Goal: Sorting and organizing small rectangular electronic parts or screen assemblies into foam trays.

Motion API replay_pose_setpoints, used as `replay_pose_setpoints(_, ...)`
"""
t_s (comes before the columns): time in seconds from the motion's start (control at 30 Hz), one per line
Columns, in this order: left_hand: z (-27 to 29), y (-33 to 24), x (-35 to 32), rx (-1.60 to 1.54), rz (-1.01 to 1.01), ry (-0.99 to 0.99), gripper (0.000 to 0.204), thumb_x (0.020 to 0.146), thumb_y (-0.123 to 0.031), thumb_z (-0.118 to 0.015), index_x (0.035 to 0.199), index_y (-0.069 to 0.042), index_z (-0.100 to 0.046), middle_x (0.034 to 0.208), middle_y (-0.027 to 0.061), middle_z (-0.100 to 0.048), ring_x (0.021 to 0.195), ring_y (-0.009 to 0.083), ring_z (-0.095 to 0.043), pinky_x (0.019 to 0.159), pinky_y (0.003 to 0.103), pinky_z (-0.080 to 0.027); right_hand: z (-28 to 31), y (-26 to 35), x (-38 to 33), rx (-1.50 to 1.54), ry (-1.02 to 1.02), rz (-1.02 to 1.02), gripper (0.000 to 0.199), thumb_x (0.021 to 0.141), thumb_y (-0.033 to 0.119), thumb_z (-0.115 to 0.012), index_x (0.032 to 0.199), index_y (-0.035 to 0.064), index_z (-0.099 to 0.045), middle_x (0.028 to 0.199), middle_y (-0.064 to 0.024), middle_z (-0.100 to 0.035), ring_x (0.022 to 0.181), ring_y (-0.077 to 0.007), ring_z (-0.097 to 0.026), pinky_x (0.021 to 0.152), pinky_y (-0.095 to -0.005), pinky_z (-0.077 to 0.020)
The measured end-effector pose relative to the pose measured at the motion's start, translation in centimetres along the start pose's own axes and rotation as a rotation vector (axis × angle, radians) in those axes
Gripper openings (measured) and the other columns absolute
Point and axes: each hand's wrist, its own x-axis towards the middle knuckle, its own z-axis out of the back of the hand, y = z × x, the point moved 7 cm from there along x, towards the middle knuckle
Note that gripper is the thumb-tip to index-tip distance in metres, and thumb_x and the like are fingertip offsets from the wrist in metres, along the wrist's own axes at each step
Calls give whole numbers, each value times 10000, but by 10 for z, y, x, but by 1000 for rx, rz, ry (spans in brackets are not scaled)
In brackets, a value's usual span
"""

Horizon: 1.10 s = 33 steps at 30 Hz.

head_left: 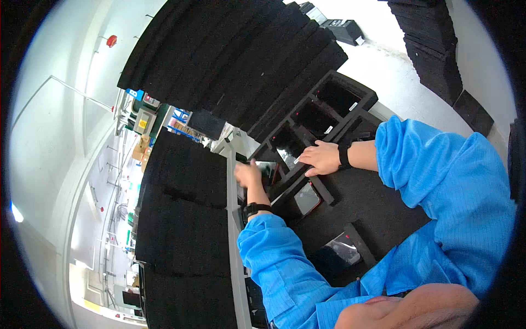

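A black foam tray (359,91) with compartments lies slantwise ahead of me, holding several flat, glossy dark panels that look like phone screens. My left hand (248,174), smeared by motion, is at the tray's near left end, beside a screen panel (267,170); what its fingers do is hidden. My right hand (322,158) rests with spread fingers on the tray's near edge, next to another screen panel (287,147). Below the hands, one red-edged panel (307,199) lies on black foam, and a further shiny panel (337,253) lies nearer to me.
Tall stacks of black foam trays stand beyond the tray (230,55) and at the left (183,219). Another black stack (430,46) is at the far right. A grey rail (234,241) runs along my left side. A black box (344,32) sits on the pale floor.
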Motion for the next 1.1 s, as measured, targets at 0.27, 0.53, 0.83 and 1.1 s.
replay_pose_setpoints(0.27, -21, -12, 1, -327, -493, 184, 437, 651, -292, -633, 987, -24, -552, 955, 158, -576, 919, 290, -540, 788, 370, -417, 3, -3, 0, -37, -14, 9, 538, 824, 441, -371, 1165, 26, -396, 1189, -107, -429, 1119, -227, -378, 865, -442, -310)
replay_pose_setpoints(0.53, -35, -29, -18, 105, 76, 352, 941, 504, -431, -699, 1286, -196, -231, 1307, 195, -194, 1220, 335, -174, 904, 559, -234, 3, 1, -2, -18, -63, 10, 533, 815, 447, -379, 1145, 29, -420, 1175, -106, -442, 1102, -228, -395, 867, -440, -312)
replay_pose_setpoints(0.83, -70, -14, -31, -24, -723, 465, 496, 828, -348, -384, 1244, -86, -314, 1307, 154, -265, 1211, 316, -229, 964, 426, -225, 3, -4, 2, -27, -70, 13, 484, 805, 432, -396, 1097, 49, -448, 1090, -105, -490, 1054, -236, -428, 821, -427, -329)
replay_pose_setpoints(1.1, 18, -8, -106, 148, -469, 614, 580, 735, -349, -517, 1168, -3, -348, 1179, 211, -404, 1098, 347, -389, 901, 424, -330, -3, 7, 15, -7, 51, 31, 524, 805, 441, -404, 1151, 48, -402, 1142, -105, -454, 1085, -237, -407, 839, -436, -326)
